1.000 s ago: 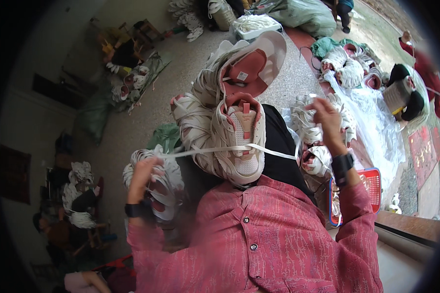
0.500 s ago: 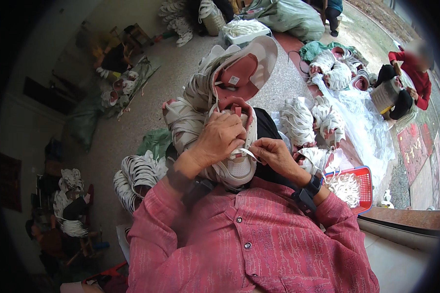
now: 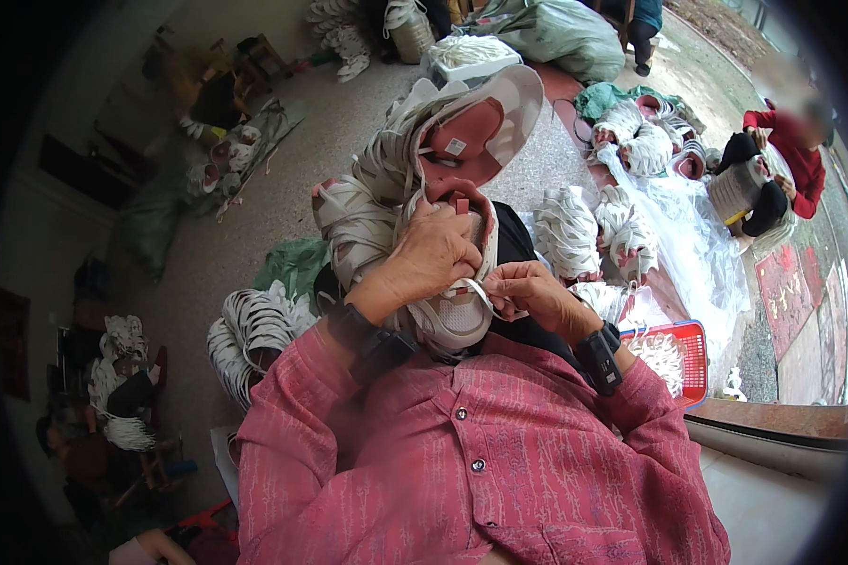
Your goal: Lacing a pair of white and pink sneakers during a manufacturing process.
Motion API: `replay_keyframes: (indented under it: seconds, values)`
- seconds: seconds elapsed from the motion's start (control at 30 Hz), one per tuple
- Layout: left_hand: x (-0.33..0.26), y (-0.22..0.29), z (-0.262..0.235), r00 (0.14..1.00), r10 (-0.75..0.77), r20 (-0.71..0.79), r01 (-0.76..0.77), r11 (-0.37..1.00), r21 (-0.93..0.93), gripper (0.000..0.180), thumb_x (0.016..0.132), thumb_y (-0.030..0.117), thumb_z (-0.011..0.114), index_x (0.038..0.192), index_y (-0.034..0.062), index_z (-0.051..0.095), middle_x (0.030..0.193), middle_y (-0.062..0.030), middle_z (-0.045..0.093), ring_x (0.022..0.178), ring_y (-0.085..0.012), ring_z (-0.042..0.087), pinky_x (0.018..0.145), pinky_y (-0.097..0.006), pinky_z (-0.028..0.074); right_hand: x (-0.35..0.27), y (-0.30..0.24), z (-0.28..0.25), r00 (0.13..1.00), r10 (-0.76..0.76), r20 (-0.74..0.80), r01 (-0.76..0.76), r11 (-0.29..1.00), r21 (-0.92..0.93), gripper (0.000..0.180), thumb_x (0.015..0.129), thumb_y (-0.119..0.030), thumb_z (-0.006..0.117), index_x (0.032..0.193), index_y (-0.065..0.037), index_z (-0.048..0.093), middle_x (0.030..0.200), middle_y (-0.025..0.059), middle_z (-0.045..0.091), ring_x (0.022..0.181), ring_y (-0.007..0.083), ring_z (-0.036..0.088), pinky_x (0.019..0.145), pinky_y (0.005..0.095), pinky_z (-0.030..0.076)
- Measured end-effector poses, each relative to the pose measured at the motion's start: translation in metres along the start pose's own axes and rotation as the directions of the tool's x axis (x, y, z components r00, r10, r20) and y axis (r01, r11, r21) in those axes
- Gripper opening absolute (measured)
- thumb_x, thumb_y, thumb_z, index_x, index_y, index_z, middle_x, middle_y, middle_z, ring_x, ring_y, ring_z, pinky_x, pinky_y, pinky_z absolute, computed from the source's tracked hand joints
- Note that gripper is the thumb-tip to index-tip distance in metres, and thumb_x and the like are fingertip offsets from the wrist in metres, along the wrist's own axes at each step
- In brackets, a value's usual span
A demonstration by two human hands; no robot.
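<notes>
A white sneaker (image 3: 452, 325) with a pink lining stands in my lap, its toe pointing toward me. My left hand (image 3: 440, 243) is closed over the sneaker's upper near the tongue, fingers curled; their tips are partly hidden. On the right of the shoe, my right hand (image 3: 537, 292) pinches a white shoelace (image 3: 481, 293) between thumb and fingers. The lace runs across the lower eyelets above the toe. Against the sneaker's far and left sides lies a stack of similar white shoes (image 3: 349, 221), one with its pink insole facing up.
More nested shoes lie at left (image 3: 254, 330) and right (image 3: 567, 231). A red basket (image 3: 695, 363) of white laces stands at my right, beside clear plastic sheeting (image 3: 697, 254). A white box (image 3: 471, 66) of laces stands ahead. A co-worker in a red top (image 3: 801, 169) sits far right.
My right hand has shifted slightly, still pinching the lace near the eyelets. My left hand stays on the upper. The view has moved a little.
</notes>
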State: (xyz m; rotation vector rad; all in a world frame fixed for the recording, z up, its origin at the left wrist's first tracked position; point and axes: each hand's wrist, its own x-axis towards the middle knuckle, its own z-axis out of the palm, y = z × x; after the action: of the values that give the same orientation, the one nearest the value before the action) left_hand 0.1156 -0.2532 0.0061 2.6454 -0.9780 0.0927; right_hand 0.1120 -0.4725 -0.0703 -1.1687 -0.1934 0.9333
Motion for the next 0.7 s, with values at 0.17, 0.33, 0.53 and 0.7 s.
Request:
replay_keyframes:
  seconds: [0.17, 0.33, 0.53, 0.7]
  values:
    - [0.003, 0.009, 0.013, 0.995, 0.097, 0.017, -0.099, 0.965, 0.244, 0.005, 0.074, 0.02, 0.073, 0.079, 0.0176, 0.072, 0.087, -0.0017, 0.055, 0.096, -0.0221, 0.055, 0.089, -0.041, 0.036, 0.003, 0.007, -0.005, 0.999, -0.035, -0.015, 0.036, 0.998, 0.058, 0.019, 0.096, -0.021, 0.063, 0.086, -0.005, 0.064, 0.069, -0.0012, 0.057, 0.059, 0.0094, 0.055, 0.058, 0.0229, 0.045]
    - [0.005, 0.003, 0.016, 0.984, 0.172, 0.05, -0.179, 0.958, 0.224, 0.003, 0.076, 0.017, 0.069, 0.074, 0.0143, 0.068, 0.085, -0.0038, 0.056, 0.094, -0.0228, 0.057, 0.084, -0.039, 0.039, 0.001, 0.005, -0.005, 0.998, -0.059, -0.032, 0.062, 0.995, 0.074, 0.017, 0.095, -0.018, 0.063, 0.088, -0.002, 0.066, 0.072, 0.0002, 0.059, 0.062, 0.0087, 0.057, 0.06, 0.0236, 0.051]
    - [0.007, -0.005, 0.012, 0.984, 0.175, -0.005, -0.175, 0.983, 0.047, 0.004, 0.074, 0.017, 0.07, 0.074, 0.0134, 0.072, 0.083, -0.0037, 0.059, 0.09, -0.0226, 0.059, 0.08, -0.038, 0.041, 0.0, 0.011, -0.002, 0.995, -0.084, -0.056, 0.091, 0.985, 0.147, 0.019, 0.096, -0.018, 0.062, 0.093, 0.0, 0.066, 0.077, 0.0013, 0.06, 0.067, 0.0093, 0.06, 0.068, 0.0269, 0.058]
    - [0.007, -0.006, 0.007, 0.985, 0.174, 0.006, -0.174, 0.985, -0.006, 0.004, 0.075, 0.017, 0.07, 0.075, 0.0138, 0.072, 0.081, -0.0031, 0.058, 0.089, -0.0226, 0.059, 0.079, -0.039, 0.041, 0.001, 0.015, 0.0, 0.99, -0.107, -0.089, 0.123, 0.974, 0.189, 0.02, 0.097, -0.022, 0.066, 0.097, -0.003, 0.066, 0.078, -0.0009, 0.061, 0.068, 0.0064, 0.058, 0.074, 0.0301, 0.06]
